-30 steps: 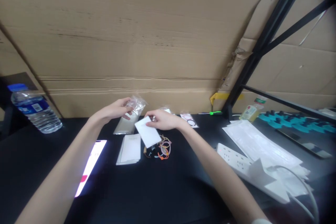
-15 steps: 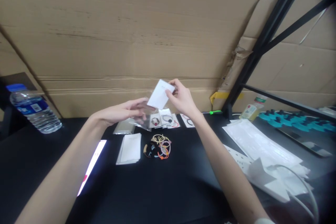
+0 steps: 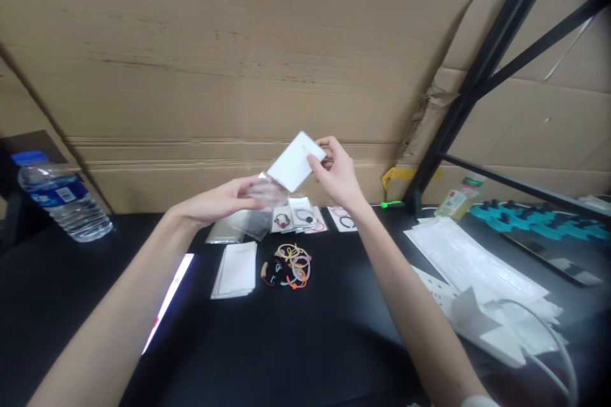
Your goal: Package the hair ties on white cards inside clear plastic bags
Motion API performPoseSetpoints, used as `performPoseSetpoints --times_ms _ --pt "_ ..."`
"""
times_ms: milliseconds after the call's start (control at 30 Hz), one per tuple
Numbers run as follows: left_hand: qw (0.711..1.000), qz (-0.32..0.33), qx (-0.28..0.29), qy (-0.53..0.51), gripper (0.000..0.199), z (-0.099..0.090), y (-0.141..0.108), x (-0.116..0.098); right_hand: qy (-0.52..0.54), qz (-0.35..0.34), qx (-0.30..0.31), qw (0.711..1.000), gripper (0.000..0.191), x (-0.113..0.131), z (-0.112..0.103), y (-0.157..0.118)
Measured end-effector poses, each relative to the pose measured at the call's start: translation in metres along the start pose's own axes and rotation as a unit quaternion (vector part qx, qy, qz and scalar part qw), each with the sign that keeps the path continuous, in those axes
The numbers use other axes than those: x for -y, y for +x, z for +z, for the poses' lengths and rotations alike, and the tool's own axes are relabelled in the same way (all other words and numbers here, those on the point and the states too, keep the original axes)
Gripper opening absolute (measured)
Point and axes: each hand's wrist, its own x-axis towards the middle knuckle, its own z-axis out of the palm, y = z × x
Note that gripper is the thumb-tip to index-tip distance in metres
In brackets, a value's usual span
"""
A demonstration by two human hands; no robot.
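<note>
My right hand (image 3: 331, 168) pinches a white card (image 3: 296, 161) by its right edge, tilted above the table. Against the card's lower left corner is a clear plastic bag (image 3: 270, 191), gripped by my left hand (image 3: 229, 198). Whether the corner is inside the bag I cannot tell. Below lie a stack of white cards (image 3: 236, 269) and a pile of coloured hair ties (image 3: 290, 267). Behind them are clear bags (image 3: 225, 231) and several cards with bands on them (image 3: 303, 216).
A water bottle (image 3: 62, 197) leans at the left, near a bright screen (image 3: 169, 299). On the right are white plastic packets (image 3: 472, 261), a white cable, a dark rack post (image 3: 472, 89), teal items (image 3: 539, 219) and a yellowish bottle (image 3: 458, 198). Cardboard (image 3: 238, 76) stands behind.
The card has moved slightly up and right with my right hand. My left hand has raised the clear bag from near the table to the card's lower corner.
</note>
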Motion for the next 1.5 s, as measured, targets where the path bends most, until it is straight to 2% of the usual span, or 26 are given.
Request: performPoseSetpoints --times_ms 133,267,467,533,700,900,1100,1233,1333,1433,1500 --pt "0.997 -0.017 -0.067 -0.033 0.04 0.005 0.005 0.002 0.024 0.01 0.021 0.999 0.024 -0.002 0.005 -0.001" --pt "0.991 -0.038 -0.131 -0.015 0.032 0.009 0.01 0.004 0.029 0.021 0.018 0.999 0.026 -0.001 0.01 -0.002" --pt "0.996 -0.011 -0.082 -0.024 0.029 0.01 0.012 0.004 0.023 0.029 -0.006 0.999 0.029 -0.001 0.004 0.001" --pt "0.996 -0.02 -0.088 -0.023 0.03 0.01 0.013 0.004 0.027 0.034 0.005 0.999 0.031 0.0 0.002 0.001" --pt "0.992 -0.042 -0.118 0.0 0.036 0.013 0.012 0.003 0.059 0.072 0.084 0.992 0.033 0.002 -0.001 -0.002" --pt "0.989 -0.054 -0.136 0.031 0.035 0.016 0.009 -0.003 0.04 0.074 0.043 0.996 0.029 0.002 -0.004 -0.001" --pt "0.988 -0.054 -0.133 0.053 0.033 0.019 0.011 -0.008 0.041 0.072 0.126 0.988 0.027 0.007 -0.005 -0.005" --pt "0.986 -0.052 -0.145 0.065 0.052 0.022 0.01 -0.01 0.022 0.026 0.19 0.981 0.022 0.01 0.0 -0.008" --pt "0.979 -0.062 -0.177 0.076 0.066 0.021 0.01 -0.007 0.015 -0.003 0.227 0.974 0.018 0.013 0.004 -0.01" --pt "0.981 -0.08 -0.175 0.034 0.069 0.015 0.011 0.003 0.029 -0.001 0.211 0.977 0.023 0.016 0.006 -0.01" --pt "0.988 -0.079 -0.122 -0.043 0.064 0.009 0.012 0.011 0.038 0.01 0.193 0.98 0.031 0.018 0.005 -0.01"
